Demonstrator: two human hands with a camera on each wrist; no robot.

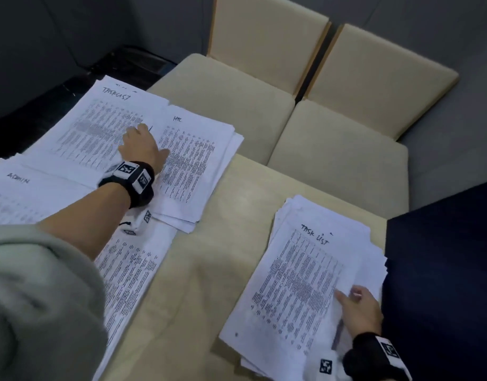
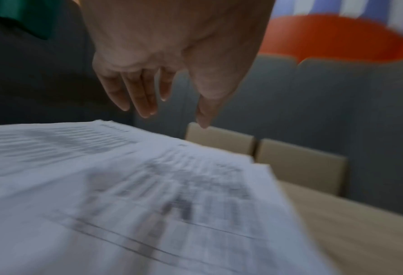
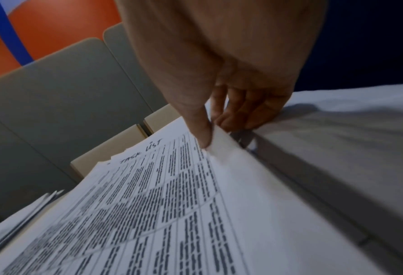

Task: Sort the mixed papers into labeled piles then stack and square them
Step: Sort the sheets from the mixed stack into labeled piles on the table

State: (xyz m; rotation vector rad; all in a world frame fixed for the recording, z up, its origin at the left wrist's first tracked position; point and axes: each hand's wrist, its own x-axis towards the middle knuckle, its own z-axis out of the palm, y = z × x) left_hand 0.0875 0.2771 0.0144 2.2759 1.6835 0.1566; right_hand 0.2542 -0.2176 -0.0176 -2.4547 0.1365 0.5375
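Observation:
A mixed pile (image 1: 305, 281) of printed sheets lies at the right of the table, its top sheet (image 3: 172, 195) headed "TASK LIST". My right hand (image 1: 357, 306) pinches that top sheet's right edge between thumb and fingers (image 3: 233, 119) and lifts it a little. At the left lie sorted piles: one headed "TASK LIST" (image 1: 99, 125), one "HR" (image 1: 192, 160), one "ADMIN" (image 1: 25, 193). My left hand (image 1: 140, 144) hovers over the seam between the task list and HR piles, fingers (image 2: 139, 96) straight and holding nothing.
Another printed sheet (image 1: 132, 273) lies under my left forearm. The beige table (image 1: 198, 270) shows bare between the piles. Two cream chairs (image 1: 333, 105) stand beyond the far edge. A dark blue panel (image 1: 443, 270) is close by the mixed pile on the right.

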